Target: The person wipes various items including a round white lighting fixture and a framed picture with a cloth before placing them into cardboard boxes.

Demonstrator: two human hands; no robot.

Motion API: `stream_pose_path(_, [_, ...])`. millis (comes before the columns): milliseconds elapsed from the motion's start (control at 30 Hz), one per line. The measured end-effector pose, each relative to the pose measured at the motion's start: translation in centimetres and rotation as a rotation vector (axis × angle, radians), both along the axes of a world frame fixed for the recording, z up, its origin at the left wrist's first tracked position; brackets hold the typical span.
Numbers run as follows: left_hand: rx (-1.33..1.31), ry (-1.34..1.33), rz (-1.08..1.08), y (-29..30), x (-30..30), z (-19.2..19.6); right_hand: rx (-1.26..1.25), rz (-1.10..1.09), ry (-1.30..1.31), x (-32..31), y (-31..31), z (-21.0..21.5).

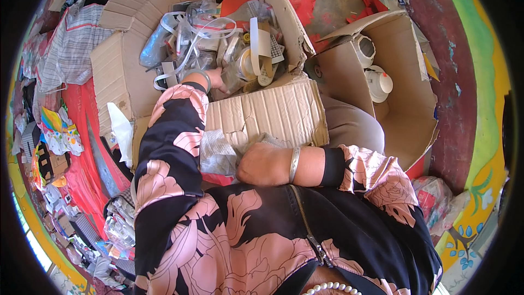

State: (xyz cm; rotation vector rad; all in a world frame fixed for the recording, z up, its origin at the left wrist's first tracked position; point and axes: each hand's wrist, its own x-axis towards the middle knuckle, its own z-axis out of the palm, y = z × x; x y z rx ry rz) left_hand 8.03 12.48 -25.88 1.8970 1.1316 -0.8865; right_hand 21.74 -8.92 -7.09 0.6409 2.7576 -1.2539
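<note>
A large open cardboard box (262,112) stands before me, its near flap folded toward my body. Mixed items fill it: clear plastic packaging, a white strap (254,46), a red rounded piece (234,4) and a blue plastic-wrapped item (154,43). My left hand (216,81) reaches over the near edge into this pile, beside clear plastic (232,79); its fingers are largely hidden. Close to my body, by the flap, my right hand (261,163) is curled closed against a grey patterned cloth (217,152). Its fingertips are turned away, so the hold is only partly visible.
To the right, a second cardboard box (406,98) contains white rounded items (378,83). A striped woven bag (73,43) stands at the far left. Red sheeting (87,131) and scattered packages cover the left floor. A painted wall (486,131) borders the right.
</note>
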Motion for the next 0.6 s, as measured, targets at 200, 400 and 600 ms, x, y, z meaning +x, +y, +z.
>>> stream_pose_path(200, [0.164,-0.080,0.051,-1.1,1.4,-2.0,0.029,0.026,0.011,0.1,0.0,0.1])
stream_pose_path(400, [0.198,-0.294,0.081,-0.3,1.1,-2.3,0.037,0.023,0.030,0.0,0.0,-0.3])
stream_pose_path(600, [-0.345,-0.842,0.414,2.7,-1.1,1.8,0.003,0.031,-0.023,-0.1,0.1,0.2])
